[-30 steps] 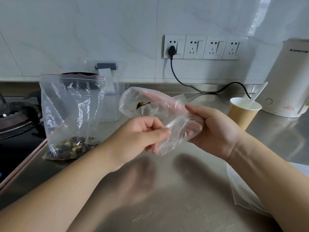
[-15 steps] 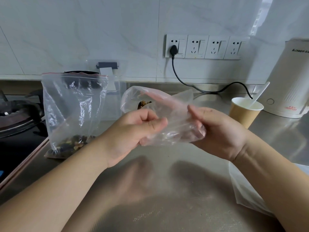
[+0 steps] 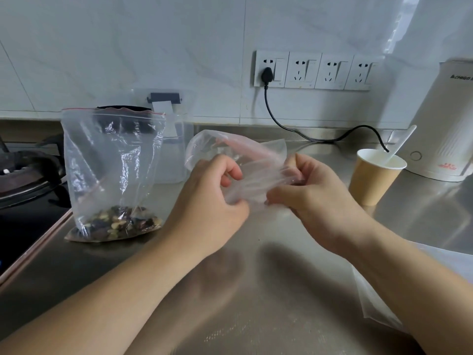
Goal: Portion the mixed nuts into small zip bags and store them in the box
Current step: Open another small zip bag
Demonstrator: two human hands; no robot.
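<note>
Bare desk (image 3: 230,303) open below both grips. Large nut bag (image 3: 112,170) stands left of left grip (image 3: 212,201); paper cup (image 3: 376,180) right of right grip (image 3: 314,201).

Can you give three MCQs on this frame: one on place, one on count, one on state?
1. The large zip bag of nuts stands where?
A. left of the hands
B. inside the cup
C. right of the kettle

2. How many wall sockets have a plug in them?
A. none
B. one
C. three

3. The small zip bag is:
A. lying flat on the counter
B. held by both hands
C. in the box

Key: 1 A, it stands by the stove. 2 B, only the leftmost is plugged. 3 B, left hand and right hand pinch it.
</note>
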